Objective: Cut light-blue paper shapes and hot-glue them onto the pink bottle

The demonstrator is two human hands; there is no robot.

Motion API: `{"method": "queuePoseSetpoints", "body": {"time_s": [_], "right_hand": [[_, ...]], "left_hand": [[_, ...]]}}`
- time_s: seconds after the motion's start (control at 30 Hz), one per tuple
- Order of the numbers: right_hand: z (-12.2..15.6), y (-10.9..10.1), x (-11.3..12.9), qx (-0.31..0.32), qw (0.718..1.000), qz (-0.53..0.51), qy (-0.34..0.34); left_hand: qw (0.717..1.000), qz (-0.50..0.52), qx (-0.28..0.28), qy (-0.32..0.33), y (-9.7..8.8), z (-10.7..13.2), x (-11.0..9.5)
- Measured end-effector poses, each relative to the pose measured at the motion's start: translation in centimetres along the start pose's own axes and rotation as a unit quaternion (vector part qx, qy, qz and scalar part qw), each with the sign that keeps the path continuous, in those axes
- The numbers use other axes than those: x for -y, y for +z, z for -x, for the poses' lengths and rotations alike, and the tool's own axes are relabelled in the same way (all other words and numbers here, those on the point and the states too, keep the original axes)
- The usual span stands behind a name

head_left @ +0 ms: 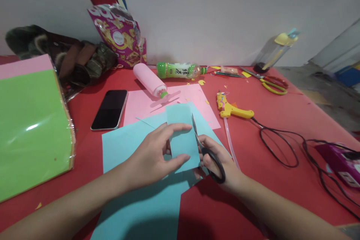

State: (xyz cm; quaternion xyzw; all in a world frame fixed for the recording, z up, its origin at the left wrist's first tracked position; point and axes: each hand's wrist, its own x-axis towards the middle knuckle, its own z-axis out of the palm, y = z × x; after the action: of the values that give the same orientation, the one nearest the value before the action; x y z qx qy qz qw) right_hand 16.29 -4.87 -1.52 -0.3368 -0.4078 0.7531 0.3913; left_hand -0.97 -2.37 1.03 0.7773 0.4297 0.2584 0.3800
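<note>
My left hand (165, 150) grips a light blue paper rectangle (182, 140), with the thumb and fingers lying across its front face. The fingers of my right hand (222, 161) are wrapped around the black handles of a pair of scissors (213, 165). The scissor blades point away from me, along the right edge of the rectangle; whether they are parted is hard to tell. Larger light blue sheets (126, 157) lie on the table beneath my hands. Behind them, a pink sheet (135, 108) bears a pink paper-wrapped bottle (149, 78) with a pink propeller-like strip at its green cap.
A yellow glue gun (233, 111) lies to the right, its black cord running to a purple power strip (337, 165). A phone (109, 109) and green paper pack (30, 131) are at left. Behind are a snack bag (120, 37), tea bottle (180, 70) and yellow-handled scissors (272, 84).
</note>
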Motion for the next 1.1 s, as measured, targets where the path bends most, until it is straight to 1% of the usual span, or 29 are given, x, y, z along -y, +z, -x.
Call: {"method": "queuePoseSetpoints", "body": {"time_s": [0.23, 0.6, 0.8, 1.0, 1.1], "right_hand": [[-0.09, -0.14, -0.44, -0.006, 1.000, -0.026, 0.005], [-0.05, -0.24, -0.61, -0.032, 0.999, -0.029, 0.003], [-0.07, -0.15, -0.36, -0.028, 0.999, -0.019, 0.001], [-0.06, -0.21, -0.42, -0.028, 1.000, -0.014, 0.003], [-0.10, -0.22, -0.52, -0.028, 0.999, -0.016, 0.010]], "left_hand": [[1.000, -0.003, -0.001, 0.002, 0.00, -0.01, 0.00], [1.000, -0.008, -0.001, 0.009, 0.04, 0.03, 0.00], [1.000, -0.022, -0.002, 0.013, -0.03, 0.08, 0.22], [1.000, -0.009, 0.004, 0.014, -0.18, 0.20, 0.29], [1.000, 0.010, 0.010, 0.002, -0.14, 0.16, 0.31]]}}
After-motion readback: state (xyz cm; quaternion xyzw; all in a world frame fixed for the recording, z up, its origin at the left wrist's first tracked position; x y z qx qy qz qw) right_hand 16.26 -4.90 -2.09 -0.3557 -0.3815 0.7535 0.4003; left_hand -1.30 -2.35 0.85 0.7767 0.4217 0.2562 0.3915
